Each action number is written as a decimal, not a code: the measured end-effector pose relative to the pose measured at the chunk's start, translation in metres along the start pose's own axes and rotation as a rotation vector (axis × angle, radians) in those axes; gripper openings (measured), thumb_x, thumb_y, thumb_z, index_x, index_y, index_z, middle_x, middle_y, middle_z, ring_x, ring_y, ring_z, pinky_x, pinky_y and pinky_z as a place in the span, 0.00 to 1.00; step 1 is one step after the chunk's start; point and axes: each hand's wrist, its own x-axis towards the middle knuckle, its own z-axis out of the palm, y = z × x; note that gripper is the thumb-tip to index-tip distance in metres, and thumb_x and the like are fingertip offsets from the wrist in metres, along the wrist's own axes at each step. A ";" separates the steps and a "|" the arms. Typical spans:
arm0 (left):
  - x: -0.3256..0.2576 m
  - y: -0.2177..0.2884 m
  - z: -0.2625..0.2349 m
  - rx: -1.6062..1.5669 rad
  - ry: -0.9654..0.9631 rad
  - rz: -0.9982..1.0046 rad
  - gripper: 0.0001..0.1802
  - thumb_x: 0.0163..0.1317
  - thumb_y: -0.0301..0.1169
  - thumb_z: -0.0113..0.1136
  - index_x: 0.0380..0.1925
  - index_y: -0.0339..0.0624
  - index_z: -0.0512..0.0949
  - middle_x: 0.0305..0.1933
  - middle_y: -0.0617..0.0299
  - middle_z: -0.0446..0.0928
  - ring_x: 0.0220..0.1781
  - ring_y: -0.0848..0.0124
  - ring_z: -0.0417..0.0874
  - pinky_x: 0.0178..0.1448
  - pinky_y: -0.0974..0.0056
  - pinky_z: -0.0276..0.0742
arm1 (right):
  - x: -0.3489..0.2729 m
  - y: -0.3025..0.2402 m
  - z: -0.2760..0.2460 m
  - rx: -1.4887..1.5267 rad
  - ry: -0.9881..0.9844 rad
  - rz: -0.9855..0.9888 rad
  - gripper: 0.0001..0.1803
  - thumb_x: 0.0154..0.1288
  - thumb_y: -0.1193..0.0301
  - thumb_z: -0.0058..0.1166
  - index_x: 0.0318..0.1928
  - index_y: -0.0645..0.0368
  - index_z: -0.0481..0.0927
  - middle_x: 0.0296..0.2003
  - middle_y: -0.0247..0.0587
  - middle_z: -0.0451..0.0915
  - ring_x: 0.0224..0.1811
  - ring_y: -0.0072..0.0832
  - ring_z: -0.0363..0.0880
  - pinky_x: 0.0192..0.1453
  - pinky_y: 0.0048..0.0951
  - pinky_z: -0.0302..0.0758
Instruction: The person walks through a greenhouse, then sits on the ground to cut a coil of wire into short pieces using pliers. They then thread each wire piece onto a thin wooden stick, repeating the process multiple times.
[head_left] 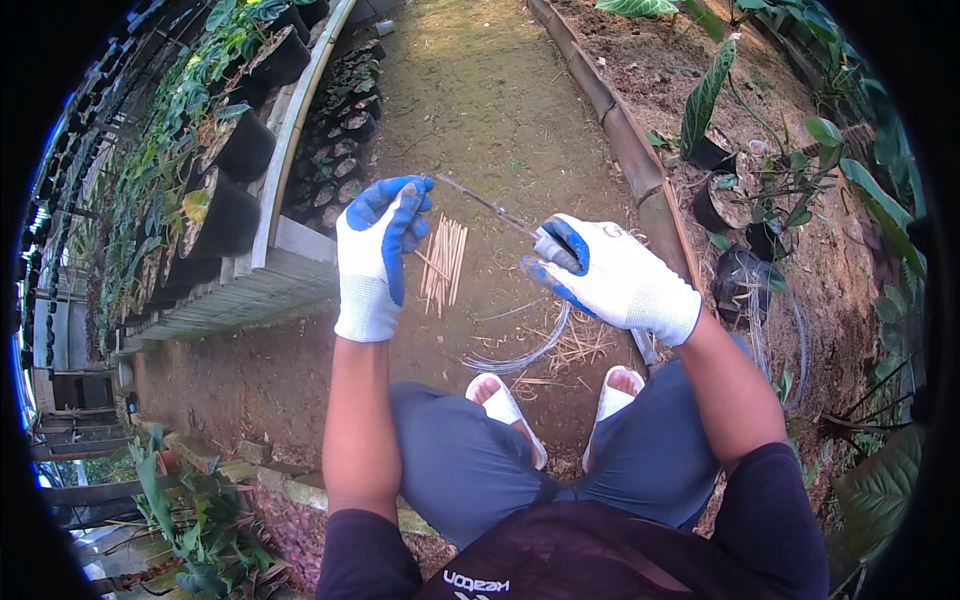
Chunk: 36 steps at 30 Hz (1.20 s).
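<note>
Left hand (pixel 388 232) curled, its hold unclear; right hand (pixel 600 265) gripping a knife (pixel 500 212)
Its long axis slants up-left, tip near left hand

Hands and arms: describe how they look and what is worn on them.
The left hand and right hand wear matching gloves: white backs, ribbed white cuffs, and blue coating over the palm side and fingers, smudged with dirt. The right one bears a small dark marking on its back. Short, dark sleeves leave the forearms bare.
</note>
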 end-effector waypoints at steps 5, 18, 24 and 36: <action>-0.006 -0.001 0.009 0.151 0.008 0.179 0.09 0.71 0.28 0.67 0.46 0.34 0.85 0.36 0.65 0.84 0.29 0.82 0.77 0.33 0.75 0.72 | 0.001 -0.007 -0.005 0.015 -0.172 0.095 0.27 0.76 0.45 0.52 0.45 0.60 0.79 0.43 0.57 0.83 0.49 0.54 0.82 0.54 0.49 0.76; -0.017 0.007 0.018 0.876 0.128 0.676 0.08 0.65 0.25 0.70 0.43 0.34 0.85 0.38 0.58 0.84 0.35 0.73 0.83 0.43 0.67 0.80 | -0.002 -0.010 -0.004 0.184 -0.228 0.117 0.31 0.76 0.43 0.51 0.35 0.63 0.77 0.24 0.53 0.79 0.29 0.46 0.82 0.40 0.47 0.76; -0.017 0.004 0.019 0.876 0.129 0.665 0.08 0.65 0.25 0.70 0.43 0.34 0.86 0.38 0.58 0.84 0.35 0.73 0.83 0.43 0.67 0.80 | -0.005 -0.011 -0.004 0.225 -0.251 0.179 0.33 0.75 0.41 0.52 0.37 0.65 0.78 0.24 0.51 0.80 0.26 0.38 0.84 0.37 0.43 0.79; -0.014 0.000 0.020 0.885 0.139 0.731 0.09 0.60 0.25 0.71 0.41 0.41 0.85 0.38 0.56 0.83 0.35 0.59 0.86 0.42 0.60 0.81 | -0.004 -0.003 0.003 0.195 -0.240 0.049 0.30 0.78 0.45 0.49 0.44 0.65 0.78 0.29 0.53 0.80 0.29 0.44 0.84 0.40 0.46 0.79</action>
